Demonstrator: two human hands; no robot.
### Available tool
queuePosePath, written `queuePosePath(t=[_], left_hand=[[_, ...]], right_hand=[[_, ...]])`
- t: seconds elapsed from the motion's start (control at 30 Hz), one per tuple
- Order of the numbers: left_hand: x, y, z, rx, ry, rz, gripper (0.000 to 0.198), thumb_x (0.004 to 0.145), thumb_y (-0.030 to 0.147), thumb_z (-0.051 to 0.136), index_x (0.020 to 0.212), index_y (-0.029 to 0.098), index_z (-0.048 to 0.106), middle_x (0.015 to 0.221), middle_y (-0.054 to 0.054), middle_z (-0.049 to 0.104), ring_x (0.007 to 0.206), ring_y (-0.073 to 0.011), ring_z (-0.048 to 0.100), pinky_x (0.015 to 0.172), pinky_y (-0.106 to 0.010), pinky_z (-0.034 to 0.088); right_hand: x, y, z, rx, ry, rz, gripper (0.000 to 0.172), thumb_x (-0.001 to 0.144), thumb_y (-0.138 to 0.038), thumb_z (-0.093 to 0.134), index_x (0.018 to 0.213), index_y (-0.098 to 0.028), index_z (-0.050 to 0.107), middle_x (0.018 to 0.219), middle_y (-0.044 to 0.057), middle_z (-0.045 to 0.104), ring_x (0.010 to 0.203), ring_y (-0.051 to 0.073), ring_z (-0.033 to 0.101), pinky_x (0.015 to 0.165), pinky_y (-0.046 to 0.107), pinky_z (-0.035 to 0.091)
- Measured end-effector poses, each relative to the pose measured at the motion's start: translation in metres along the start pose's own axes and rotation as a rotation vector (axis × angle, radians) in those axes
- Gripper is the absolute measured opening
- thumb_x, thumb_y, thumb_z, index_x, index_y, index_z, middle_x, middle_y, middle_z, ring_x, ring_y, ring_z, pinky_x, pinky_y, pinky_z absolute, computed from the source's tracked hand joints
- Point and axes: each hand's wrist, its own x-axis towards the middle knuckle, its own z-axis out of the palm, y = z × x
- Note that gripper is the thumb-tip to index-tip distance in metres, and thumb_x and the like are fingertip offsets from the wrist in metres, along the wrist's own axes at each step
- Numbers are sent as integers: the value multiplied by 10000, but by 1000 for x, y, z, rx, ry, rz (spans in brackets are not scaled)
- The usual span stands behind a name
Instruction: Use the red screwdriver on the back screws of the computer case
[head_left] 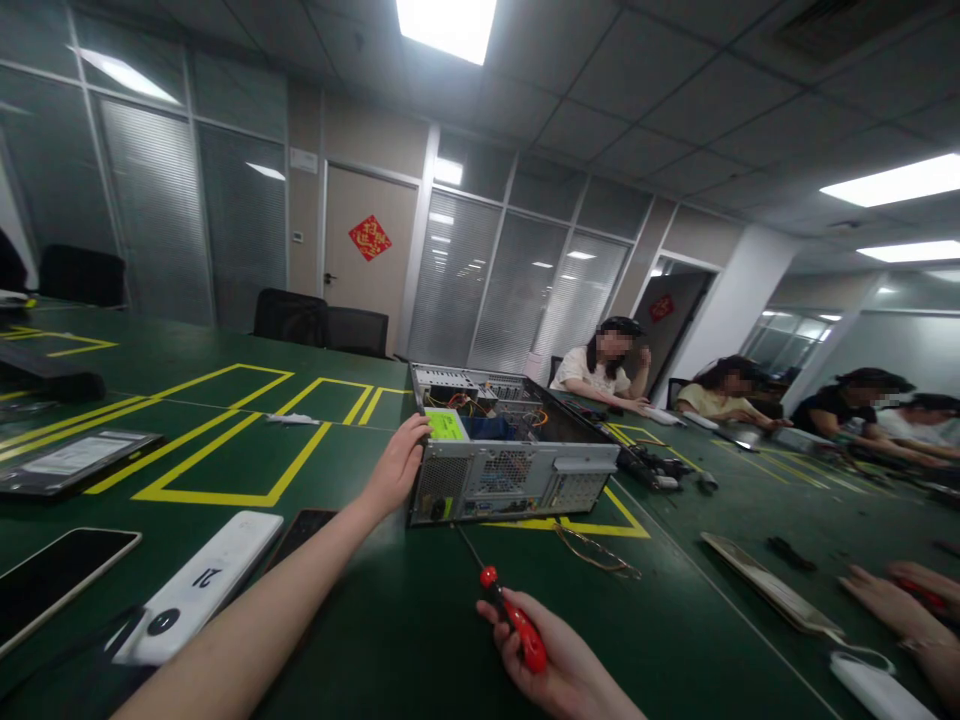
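An open grey computer case (510, 465) lies on the green table (420, 620), its rear panel facing me and wires and a green-labelled part showing inside. My left hand (397, 465) rests on the case's near left corner, fingers curled over the top edge. My right hand (547, 665) is closed around the red handle of a screwdriver (517, 615). Its thin dark shaft points up toward the bottom of the case.
A white device marked 21 (199, 590), a dark phone (300, 530), a tablet (52, 580) and a flat panel (75, 460) lie at left. Glasses (596, 550) lie beside the case. Another person's hands (907, 610) are at right; several people sit beyond.
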Motion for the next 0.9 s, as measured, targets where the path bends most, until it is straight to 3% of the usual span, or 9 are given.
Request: queuePosePath(t=[0.07, 0.2, 0.33, 0.43, 0.53, 0.7, 0.8, 0.9], left_hand=[[0, 0, 0, -2, -1, -5, 317, 932, 293, 277, 1161, 191, 472, 1296, -105, 462, 1295, -208, 347, 1085, -448, 283], [0, 0, 0, 2, -4, -11, 317, 933, 291, 272, 1160, 194, 471, 1299, -101, 459, 1297, -204, 344, 1087, -447, 281], [0, 0, 0, 11, -5, -17, 317, 934, 295, 271, 1157, 192, 470, 1301, -100, 457, 1300, -201, 339, 1087, -444, 283], [0, 0, 0, 10, -14, -22, 318, 934, 296, 273, 1165, 194, 465, 1315, -100, 447, 1301, -205, 337, 1085, -452, 284], [0, 0, 0, 4, -10, -16, 315, 932, 295, 274, 1160, 195, 468, 1312, -102, 448, 1297, -211, 343, 1083, -457, 286], [0, 1, 0, 3, -9, -15, 313, 933, 294, 275, 1162, 194, 465, 1306, -103, 454, 1296, -212, 345, 1084, -460, 287], [0, 2, 0, 7, -8, -21, 313, 934, 291, 278, 1159, 191, 470, 1308, -103, 454, 1294, -210, 346, 1084, -458, 288], [0, 1, 0, 3, -4, -11, 317, 933, 295, 278, 1163, 189, 469, 1303, -106, 458, 1291, -212, 351, 1081, -462, 290]], right_hand=[[-3, -2, 7, 152, -59, 100, 284, 899, -329, 387, 923, -90, 538, 792, 56, 630, 588, 27, 563, 548, 108, 440], [-7, -2, 15, 499, -156, 338, 297, 901, -346, 382, 956, -110, 554, 659, 27, 596, 509, 83, 554, 420, 146, 422], [-4, -1, 10, 608, -172, 303, 364, 891, -403, 391, 890, -79, 557, 603, 31, 556, 413, 47, 457, 315, 95, 279], [-2, -3, 2, 678, -181, 313, 321, 870, -378, 455, 811, -73, 540, 551, 2, 512, 355, 3, 372, 296, 68, 211], [-2, -4, -1, 706, -210, 381, 292, 858, -333, 487, 881, -46, 533, 505, -28, 471, 365, 9, 400, 331, 61, 277], [-2, -1, 5, 660, -314, 422, 322, 855, -378, 473, 985, -90, 535, 728, 70, 623, 544, 87, 561, 435, 143, 435], [0, 0, 4, 630, -367, 412, 335, 880, -389, 412, 959, -91, 544, 670, 43, 578, 480, 70, 508, 366, 122, 357], [1, -2, -2, 743, -366, 409, 365, 886, -430, 375, 883, -96, 522, 602, -4, 500, 396, 26, 398, 292, 88, 219]])
